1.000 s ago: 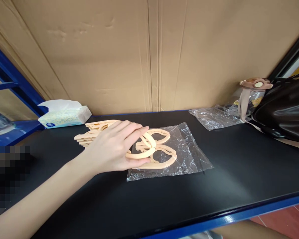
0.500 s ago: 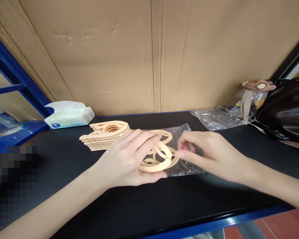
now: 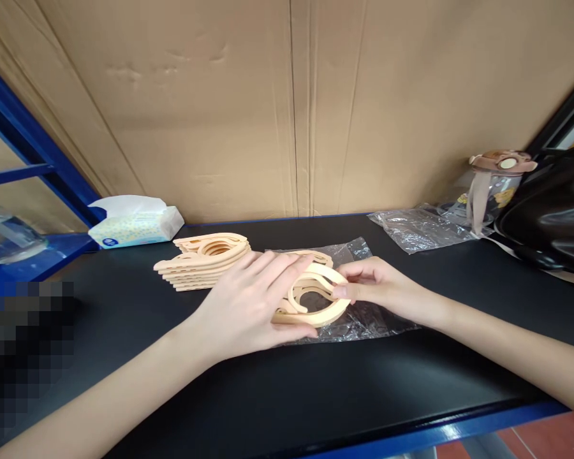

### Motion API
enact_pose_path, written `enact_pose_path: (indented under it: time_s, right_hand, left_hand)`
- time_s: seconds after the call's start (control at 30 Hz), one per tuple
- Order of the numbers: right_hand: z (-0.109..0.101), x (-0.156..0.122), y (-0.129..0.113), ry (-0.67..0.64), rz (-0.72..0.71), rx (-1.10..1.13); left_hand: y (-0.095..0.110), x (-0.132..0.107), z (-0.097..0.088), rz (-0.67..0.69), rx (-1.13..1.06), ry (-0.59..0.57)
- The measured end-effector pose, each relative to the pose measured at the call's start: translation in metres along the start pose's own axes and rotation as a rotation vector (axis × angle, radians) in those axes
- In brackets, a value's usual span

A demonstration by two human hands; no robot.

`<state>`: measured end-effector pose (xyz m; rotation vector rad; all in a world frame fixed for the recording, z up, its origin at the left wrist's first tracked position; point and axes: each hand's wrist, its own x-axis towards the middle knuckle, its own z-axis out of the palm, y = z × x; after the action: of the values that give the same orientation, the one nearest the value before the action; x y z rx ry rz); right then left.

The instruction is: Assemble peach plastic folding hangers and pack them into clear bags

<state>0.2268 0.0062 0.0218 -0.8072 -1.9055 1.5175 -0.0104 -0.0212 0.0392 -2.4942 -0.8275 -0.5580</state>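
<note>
My left hand [image 3: 251,296] is wrapped over a cream plastic folding clothes hanger [image 3: 323,317], its thumb below the near edge; the palm hides the hanger's left part. At the rounded right end, my right hand [image 3: 385,284] pinches the same hanger between thumb and fingers. Behind it another cream hanger [image 3: 324,258] shows in part, lying over a clear plastic bag [image 3: 363,326]. Left of the hands stands a neat stack of several folded hangers [image 3: 191,266], partly covered by my left hand.
On the black tabletop [image 3: 287,395], a tissue pack [image 3: 136,223] sits at the back left. A second clear bag [image 3: 411,229], a strapped drink bottle [image 3: 500,185] and a black bag [image 3: 550,210] are at the right. A cardboard wall [image 3: 249,115] closes the back.
My right hand has moved left and closed on the hanger's right end. The held hanger now lies flatter, its rounded loop facing right. My left hand has stayed nearly in place.
</note>
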Motion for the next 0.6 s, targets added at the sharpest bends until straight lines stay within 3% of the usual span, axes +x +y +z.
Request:
enact_pose_path:
  time_s: [0.27, 0.6]
  right_hand:
    - [-0.013, 0.002, 0.005, 0.126, -0.002, -0.029]
    - [-0.016, -0.001, 0.004, 0.092, -0.022, -0.031]
  left_hand:
    - [-0.026, -0.008, 0.002, -0.091, 0.048, -0.106]
    - [-0.024, -0.005, -0.003, -0.100, 0.030, -0.089]
